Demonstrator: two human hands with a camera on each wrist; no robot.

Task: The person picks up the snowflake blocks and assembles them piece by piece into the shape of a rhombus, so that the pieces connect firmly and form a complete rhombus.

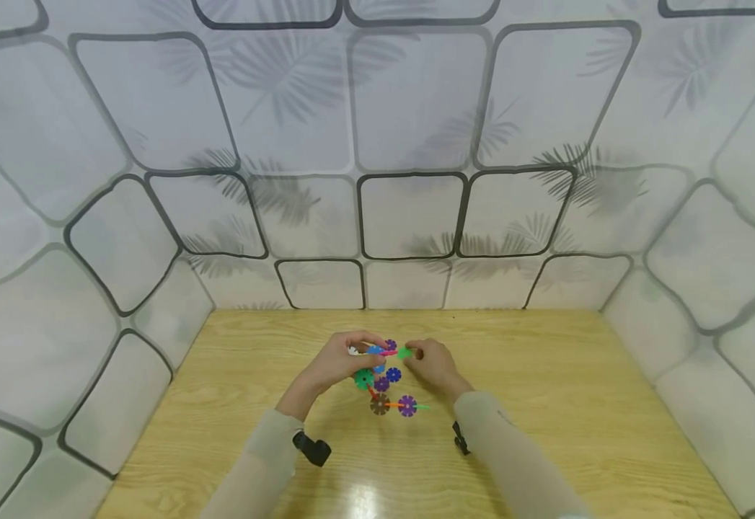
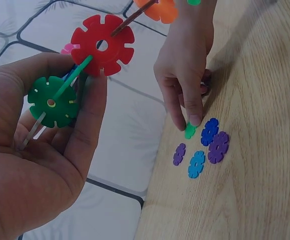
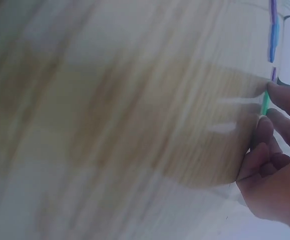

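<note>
My left hand (image 1: 340,362) holds up a joined chain of notched plastic discs. In the left wrist view, its fingers surround a green disc (image 2: 42,92), which is slotted to a red disc (image 2: 117,57); an orange disc (image 2: 160,11) follows. The chain's hanging end shows a brown disc (image 1: 374,409) and a purple disc (image 1: 403,411) in the head view. My right hand (image 1: 434,362) reaches down to the tabletop and pinches a light green disc (image 2: 190,132) between its fingertips. Part of the chain is hidden behind the left fingers.
Close to the right fingertips, loose discs lie on the wooden table (image 1: 546,404): a dark blue one (image 2: 213,126), a larger purple one (image 2: 216,155), a light blue one (image 2: 197,171) and a small purple one (image 2: 179,159). A patterned wall (image 1: 409,216) rises behind the table.
</note>
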